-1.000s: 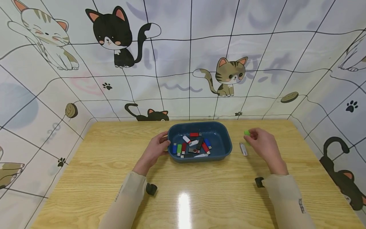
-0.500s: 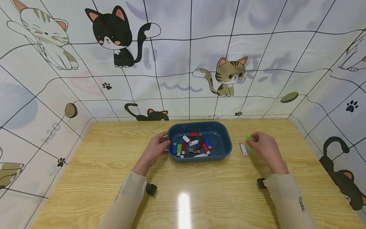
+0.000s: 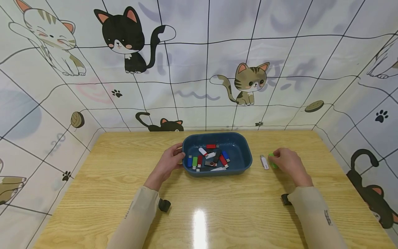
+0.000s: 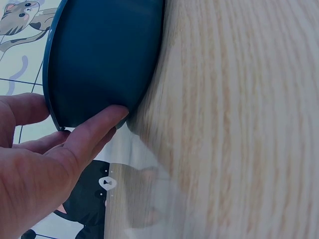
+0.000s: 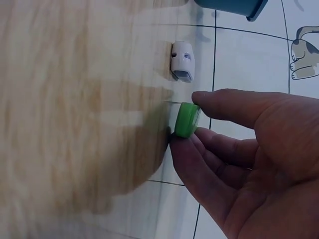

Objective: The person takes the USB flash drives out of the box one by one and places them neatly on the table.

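In the head view, a dark blue plastic tub (image 3: 240,155) stands at the back of the wooden table with several USB flash drives in it. My left hand (image 3: 169,160) holds its left end, the thumb along the outer wall and the fingers at the rim (image 4: 47,79). To the right of the tub, my right hand (image 3: 289,164) pinches a green USB flash drive (image 5: 186,119) between thumb and fingertips, low over the table. A white USB flash drive (image 3: 264,162) lies just left of it, between that hand and the tub.
Inside the tub are red (image 3: 223,161), blue (image 3: 190,161), green (image 3: 195,162) and dark drives. A cat-print wall covering (image 3: 192,69) rises right behind the table (image 3: 236,207) and on both sides. Black wrist camera mounts (image 3: 164,205) sit under both sleeves.
My right hand has moved down towards me and slightly right with the green USB flash drive, ending beside the white one. The left hand and the tub have stayed put.
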Demonstrator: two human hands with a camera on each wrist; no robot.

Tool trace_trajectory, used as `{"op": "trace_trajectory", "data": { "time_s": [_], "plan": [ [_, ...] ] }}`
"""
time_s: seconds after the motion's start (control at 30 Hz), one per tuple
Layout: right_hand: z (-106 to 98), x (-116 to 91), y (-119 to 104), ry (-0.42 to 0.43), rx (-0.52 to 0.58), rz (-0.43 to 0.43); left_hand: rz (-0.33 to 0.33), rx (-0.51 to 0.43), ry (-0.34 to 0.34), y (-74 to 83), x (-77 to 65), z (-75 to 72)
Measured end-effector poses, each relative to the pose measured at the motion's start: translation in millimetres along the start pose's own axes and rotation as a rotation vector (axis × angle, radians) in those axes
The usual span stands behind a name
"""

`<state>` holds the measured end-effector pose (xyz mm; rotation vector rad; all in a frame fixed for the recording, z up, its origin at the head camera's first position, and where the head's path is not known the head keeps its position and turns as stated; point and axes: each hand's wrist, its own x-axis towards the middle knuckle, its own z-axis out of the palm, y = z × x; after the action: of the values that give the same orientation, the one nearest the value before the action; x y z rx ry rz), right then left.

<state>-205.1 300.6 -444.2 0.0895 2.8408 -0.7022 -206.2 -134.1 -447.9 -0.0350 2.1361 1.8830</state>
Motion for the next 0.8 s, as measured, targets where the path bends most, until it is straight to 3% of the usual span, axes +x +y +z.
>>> {"op": "trace_trajectory", "data": {
  "time_s": [0.57, 0.8],
  "plan": [
    [-0.3, 3.1, -0.8, -0.035, -0.053, -0.012, 0.000, -0.008, -0.013, -0.4, 1.2, -1.3],
    [0.2, -5.3, -7.2, 0.039, 0.009, -0.007, 0.010, -0.008, -0.017, -1.6, 2.0, -2.3]
  ]
}}
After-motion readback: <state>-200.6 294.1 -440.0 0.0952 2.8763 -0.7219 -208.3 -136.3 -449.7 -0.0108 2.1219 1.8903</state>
